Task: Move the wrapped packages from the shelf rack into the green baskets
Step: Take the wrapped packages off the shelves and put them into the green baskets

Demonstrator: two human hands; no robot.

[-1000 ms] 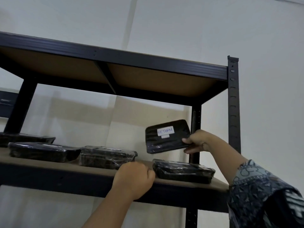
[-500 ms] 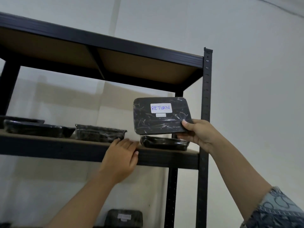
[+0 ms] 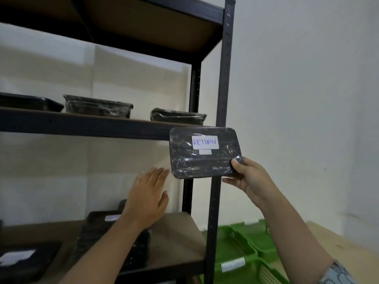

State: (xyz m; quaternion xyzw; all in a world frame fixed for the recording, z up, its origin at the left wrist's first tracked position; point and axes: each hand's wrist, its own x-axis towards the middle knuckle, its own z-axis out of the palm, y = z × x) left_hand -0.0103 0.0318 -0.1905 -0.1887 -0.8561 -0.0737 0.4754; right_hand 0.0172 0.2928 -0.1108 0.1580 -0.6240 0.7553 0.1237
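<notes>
My right hand grips the lower right corner of a black wrapped package with a white label reading RETURN, held upright in front of the rack's right post. My left hand hangs open in the air just left of that package, fingers spread, touching nothing. Three more wrapped packages lie on the upper shelf: one at the left, one in the middle and one at the right. Green baskets sit low at the right, beyond the rack.
The black metal rack's front right post stands between me and the baskets. On the lower shelf lie a stack of wrapped packages, partly behind my left arm, and a labelled one at the far left. A pale wall fills the right side.
My right hand has brought the RETURN package down and off the upper shelf, past its front edge. My left hand has let go of the shelf edge and dropped lower. The view has tilted down, showing the baskets.
</notes>
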